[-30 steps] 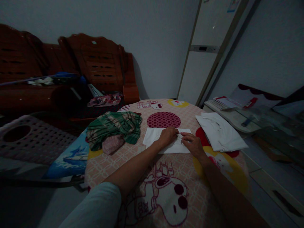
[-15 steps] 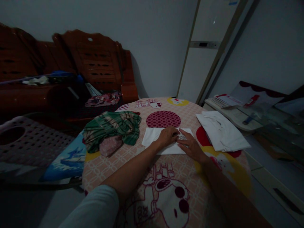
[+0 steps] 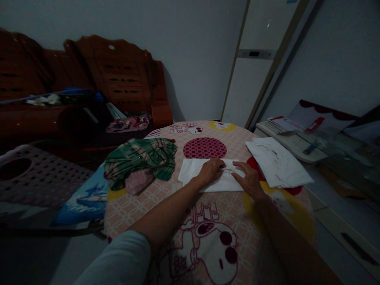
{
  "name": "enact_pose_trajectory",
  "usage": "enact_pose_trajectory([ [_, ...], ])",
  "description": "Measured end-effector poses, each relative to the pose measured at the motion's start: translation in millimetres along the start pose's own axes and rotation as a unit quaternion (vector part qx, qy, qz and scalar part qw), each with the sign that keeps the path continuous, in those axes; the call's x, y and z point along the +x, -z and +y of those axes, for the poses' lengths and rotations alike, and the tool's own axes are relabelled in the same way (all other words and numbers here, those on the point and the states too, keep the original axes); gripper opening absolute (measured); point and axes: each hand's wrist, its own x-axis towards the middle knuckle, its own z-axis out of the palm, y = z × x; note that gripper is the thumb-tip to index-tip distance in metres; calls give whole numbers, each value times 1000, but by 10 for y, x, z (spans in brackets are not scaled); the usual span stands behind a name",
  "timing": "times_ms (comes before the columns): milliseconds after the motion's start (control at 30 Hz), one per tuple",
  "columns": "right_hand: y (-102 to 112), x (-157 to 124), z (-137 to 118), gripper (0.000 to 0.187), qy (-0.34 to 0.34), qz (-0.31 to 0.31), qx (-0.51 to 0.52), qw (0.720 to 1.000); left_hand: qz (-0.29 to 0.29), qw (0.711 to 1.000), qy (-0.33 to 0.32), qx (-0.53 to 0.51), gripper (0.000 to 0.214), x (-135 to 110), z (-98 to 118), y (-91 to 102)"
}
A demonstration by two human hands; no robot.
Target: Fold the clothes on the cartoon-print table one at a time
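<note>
A white folded garment (image 3: 190, 168) lies flat on the round table, with a faint curved outline on its top. My left hand (image 3: 210, 171) rests on its middle, fingers slightly bent and a little apart, pressing on the fabric. Over the garment's right part is my right hand (image 3: 250, 180), its thumb and fingers spread and the fingertips touching the cloth. Between the two hands the fabric shows small wrinkles. To the right lies another folded white garment (image 3: 277, 162), apart from both hands.
A crumpled green plaid garment (image 3: 142, 156) and a pinkish cloth (image 3: 139, 182) lie on the left of the patterned tablecloth (image 3: 133, 213). Behind is a wooden bench (image 3: 118, 75). A side table (image 3: 314, 156) with papers stands at right, a woven chair (image 3: 44, 174) at left.
My right hand has moved right, away from my left hand, and its fingers have spread. The garment's right part now reaches farther right. My left hand has stayed nearly in place.
</note>
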Motion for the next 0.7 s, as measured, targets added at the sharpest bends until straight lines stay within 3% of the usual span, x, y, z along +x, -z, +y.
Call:
enact_pose_trajectory([
  [133, -28, -2, 55, 30, 7, -36, -26, 999, -8, 1000, -2, 7, 24, -6, 21, 17],
  [333, 60, 34, 38, 29, -3, -21, 0, 1000, -28, 999, -25, 21, 29, -15, 59, 53],
  [567, 176, 42, 73, 28, -61, -33, 47, 996, -39, 998, -33, 30, 25, 2, 59, 63],
  [700, 251, 34, 140, 33, -78, -59, 45, 994, -57, 995, -71, 27, 23, -2, 63, 86],
])
